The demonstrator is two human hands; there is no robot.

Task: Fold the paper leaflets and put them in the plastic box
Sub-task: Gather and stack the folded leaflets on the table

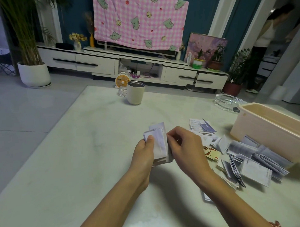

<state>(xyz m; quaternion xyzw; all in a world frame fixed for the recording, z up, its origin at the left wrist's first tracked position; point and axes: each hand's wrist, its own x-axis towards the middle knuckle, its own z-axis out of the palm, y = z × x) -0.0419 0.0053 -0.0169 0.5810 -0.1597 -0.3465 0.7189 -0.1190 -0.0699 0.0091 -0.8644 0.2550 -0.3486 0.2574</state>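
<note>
Head view. A: Which step is in hand?
B: Folding, I judge, or squaring up what is already folded. The left hand (143, 152) holds a small stack of folded leaflets (159, 143) just above the worktop (79, 149), with the thumb pressed on the front sheet and the other fingers wrapped behind. The right hand (186, 146) has its fingers (172, 134) curled in narrow against the stack's right edge, pinching it.
A: And the rest of the paper?
B: A loose heap of leaflets (249, 167) lies on the worktop to the right. Some are fanned open, and some touch the near wall of the pink plastic box (258, 124). I cannot tell whether the box holds anything; only its far inner wall shows.
A: So what does the next move call for?
B: Probably a firm crease along the edge, then a carry to the right, over the heap and the rim, and a drop inside. The stack looks thick and springy, so it wants a tight pinch on the way. Plenty of paper lies outside the box, so the task looks far from done
</note>
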